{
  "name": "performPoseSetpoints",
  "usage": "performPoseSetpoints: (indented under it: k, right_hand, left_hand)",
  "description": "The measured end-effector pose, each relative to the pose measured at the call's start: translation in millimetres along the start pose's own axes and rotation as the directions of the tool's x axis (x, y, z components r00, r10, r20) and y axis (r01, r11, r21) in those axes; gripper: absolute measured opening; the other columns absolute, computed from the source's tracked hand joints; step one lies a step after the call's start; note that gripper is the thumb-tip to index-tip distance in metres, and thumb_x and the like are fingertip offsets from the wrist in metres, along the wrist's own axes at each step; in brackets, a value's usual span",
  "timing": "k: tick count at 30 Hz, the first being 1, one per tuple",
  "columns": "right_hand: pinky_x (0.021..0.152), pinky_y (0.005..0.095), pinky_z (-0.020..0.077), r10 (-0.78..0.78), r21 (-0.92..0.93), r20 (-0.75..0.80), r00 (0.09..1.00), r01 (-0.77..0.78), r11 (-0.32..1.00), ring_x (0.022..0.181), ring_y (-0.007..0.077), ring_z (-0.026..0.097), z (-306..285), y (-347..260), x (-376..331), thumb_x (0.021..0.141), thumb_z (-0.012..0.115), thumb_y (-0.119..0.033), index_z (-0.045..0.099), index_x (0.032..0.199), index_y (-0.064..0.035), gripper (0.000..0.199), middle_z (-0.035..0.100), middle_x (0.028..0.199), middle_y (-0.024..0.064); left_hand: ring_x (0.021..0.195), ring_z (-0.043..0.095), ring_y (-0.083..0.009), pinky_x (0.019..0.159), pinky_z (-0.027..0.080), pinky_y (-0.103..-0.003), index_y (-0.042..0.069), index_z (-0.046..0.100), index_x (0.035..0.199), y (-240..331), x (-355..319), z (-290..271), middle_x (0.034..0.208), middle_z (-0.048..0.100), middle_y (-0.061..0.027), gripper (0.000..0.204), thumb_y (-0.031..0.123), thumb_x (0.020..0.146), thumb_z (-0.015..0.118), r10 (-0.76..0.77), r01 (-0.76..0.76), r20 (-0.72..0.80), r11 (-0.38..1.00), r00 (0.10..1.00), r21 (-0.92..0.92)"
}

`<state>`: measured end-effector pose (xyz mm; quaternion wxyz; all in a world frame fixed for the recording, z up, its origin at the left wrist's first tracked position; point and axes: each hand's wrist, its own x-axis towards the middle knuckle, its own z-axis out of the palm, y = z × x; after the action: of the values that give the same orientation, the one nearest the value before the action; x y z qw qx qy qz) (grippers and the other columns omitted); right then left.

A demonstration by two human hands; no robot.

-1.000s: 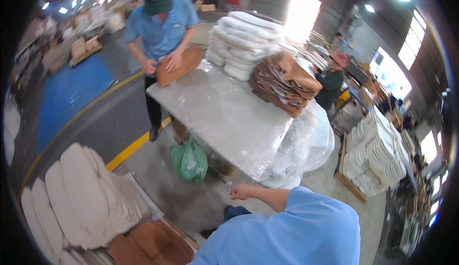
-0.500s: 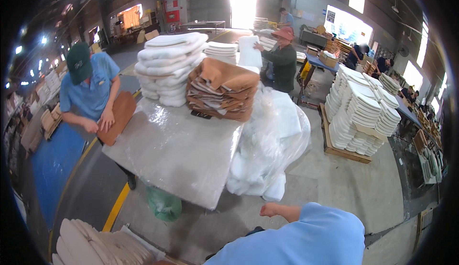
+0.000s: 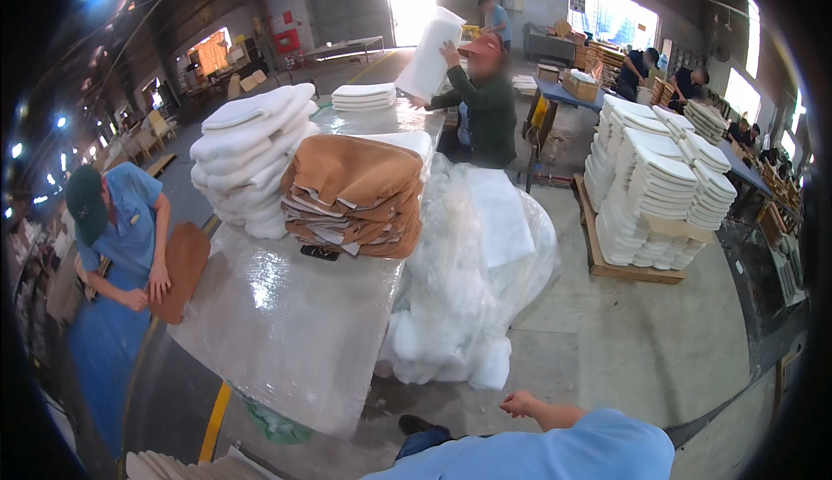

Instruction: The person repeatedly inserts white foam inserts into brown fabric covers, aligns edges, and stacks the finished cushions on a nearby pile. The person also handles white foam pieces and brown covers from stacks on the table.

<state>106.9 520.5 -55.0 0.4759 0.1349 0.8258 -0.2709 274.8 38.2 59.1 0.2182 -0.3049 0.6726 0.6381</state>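
Right fingers (image 3: 511,406) — loosely curled, any hold unclear | left hand — unseen | plastic (image 3: 433,246) partly veils nearby white bundle (image 3: 444,346)

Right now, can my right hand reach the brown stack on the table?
Probably not without stepping: your right hand is well short of the brown stack, with plastic-covered white padding between them.

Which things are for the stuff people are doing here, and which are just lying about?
Seem to be in use:
brown piece, under a co-worker's hands
white pad, held up by another co-worker
probably also the brown stack and white stack on the table

Seem just lying about:
small black thing, by the brown stack
green plastic, below the table's edge
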Motion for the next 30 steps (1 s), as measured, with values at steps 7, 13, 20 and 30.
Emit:
performPoseSetpoints:
  k: [7, 13, 20, 30]
  right_hand:
    - [0.062, 0.0382, 0.0571, 0.049, 0.020, -0.017, 0.999, -0.049, 0.999, 0.077, 0.0178, 0.075, -11, -29, 26, 0.096, 0.073, -0.043, 0.077, 0.121, -0.0111, 0.041, 0.078, 0.100, 0.0030]
    - [0.060, 0.0379, 0.0567, 0.068, 0.107, -0.057, 0.996, -0.062, 0.992, 0.078, 0.0176, 0.075, -43, -89, 68, 0.096, 0.072, -0.043, 0.076, 0.122, -0.0104, 0.042, 0.078, 0.100, 0.0036]
    - [0.059, 0.0376, 0.0566, -0.019, -0.009, -0.031, 0.999, 0.018, 1.000, 0.080, 0.0171, 0.075, -115, -177, 126, 0.095, 0.073, -0.043, 0.076, 0.127, -0.0109, 0.045, 0.078, 0.101, 0.0038]
    - [0.068, 0.0394, 0.0562, -0.218, 0.621, -0.199, 0.956, 0.295, 0.726, 0.084, 0.0237, 0.074, -294, -385, 225, 0.103, 0.070, -0.037, 0.068, 0.123, -0.0109, 0.033, 0.076, 0.106, 0.0083]
  left_hand:
    - [0.099, 0.074, -0.0279, 0.088, 0.059, -0.042, 0.002, 0.071, 0.117, 37, 35, -46, 0.106, 0.076, -0.0138, 0.046, 0.045, 0.107, 0.055, -0.085, 0.084, 0.001, 0.994, 0.996, 0.075]
    - [0.094, 0.075, -0.0257, 0.084, 0.059, -0.039, 0.002, 0.073, 0.110, 98, 72, -111, 0.099, 0.078, -0.0125, 0.047, 0.045, 0.108, 0.055, 0.010, 0.005, -0.111, 0.992, 0.994, 0.129]
    - [0.084, 0.073, -0.0205, 0.074, 0.058, -0.039, 0.002, 0.073, 0.109, 114, 104, -112, 0.095, 0.077, -0.0119, 0.037, 0.037, 0.107, 0.061, 0.112, -0.131, -0.201, 0.988, 0.973, -0.083]
    - [0.080, 0.067, -0.0185, 0.070, 0.057, -0.037, 0.003, 0.071, 0.115, 162, 144, -87, 0.094, 0.075, -0.0101, 0.035, 0.037, 0.106, 0.067, -0.031, -0.057, -0.336, 0.967, 0.941, -0.247]
